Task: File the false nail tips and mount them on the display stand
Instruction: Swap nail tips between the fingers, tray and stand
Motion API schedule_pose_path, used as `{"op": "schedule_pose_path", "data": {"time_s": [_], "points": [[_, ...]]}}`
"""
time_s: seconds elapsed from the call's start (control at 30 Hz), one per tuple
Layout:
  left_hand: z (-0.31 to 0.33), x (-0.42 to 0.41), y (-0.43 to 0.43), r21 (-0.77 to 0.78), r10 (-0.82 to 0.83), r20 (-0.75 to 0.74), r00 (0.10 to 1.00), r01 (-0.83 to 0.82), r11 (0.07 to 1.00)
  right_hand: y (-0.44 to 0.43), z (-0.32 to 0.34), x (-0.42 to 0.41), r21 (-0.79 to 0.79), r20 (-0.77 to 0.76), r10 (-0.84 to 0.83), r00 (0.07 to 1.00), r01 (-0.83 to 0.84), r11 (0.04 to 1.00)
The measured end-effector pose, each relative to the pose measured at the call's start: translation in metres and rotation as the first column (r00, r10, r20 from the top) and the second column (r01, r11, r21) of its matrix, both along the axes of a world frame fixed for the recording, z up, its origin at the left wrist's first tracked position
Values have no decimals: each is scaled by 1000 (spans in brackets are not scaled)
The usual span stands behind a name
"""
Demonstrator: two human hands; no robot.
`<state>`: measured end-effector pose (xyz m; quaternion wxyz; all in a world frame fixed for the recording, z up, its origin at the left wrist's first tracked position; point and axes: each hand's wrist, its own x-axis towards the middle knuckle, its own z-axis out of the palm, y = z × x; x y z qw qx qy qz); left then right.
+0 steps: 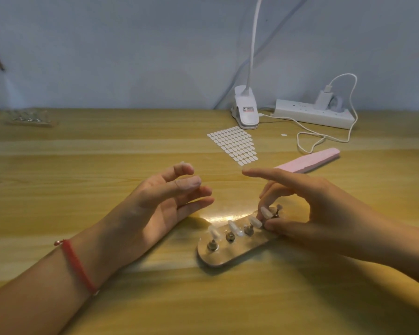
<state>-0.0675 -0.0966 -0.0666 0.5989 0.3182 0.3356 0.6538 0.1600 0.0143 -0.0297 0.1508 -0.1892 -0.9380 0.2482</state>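
A shiny oval display stand (218,258) lies on the wooden table with several metal pegs; pale false nail tips (235,228) sit on some of them. My right hand (307,209) is over the stand's far end, thumb and curled fingers pinching a nail tip (265,211) on a peg, index finger stretched out. My left hand (165,201), a red cord on its wrist, hovers just left of the stand with fingers loosely spread and holds nothing. A pink nail file block (310,160) lies behind my right hand.
A sheet of white adhesive tabs (235,145) lies behind the hands. At the back right are a white clip lamp (246,110), a power strip (312,113) and a looping white cable (324,139). A small tray of metal parts (29,118) sits far left.
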Motion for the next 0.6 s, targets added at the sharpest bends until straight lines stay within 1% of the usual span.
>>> {"op": "schedule_pose_path", "data": {"time_s": [0.2,0.43,0.6], "points": [[0,-2,0,1,-13,-17,1000,13,1000,0,1,-1,27,37,-16,999,15,1000],[-1,-4,1,-4,-18,-19,1000,18,1000,13,10,15,-90,124,35,992,-24,996],[0,-2,2,-21,13,-17,1000,-13,1000,10,5,11,-86,90,64,994,-56,995]]}}
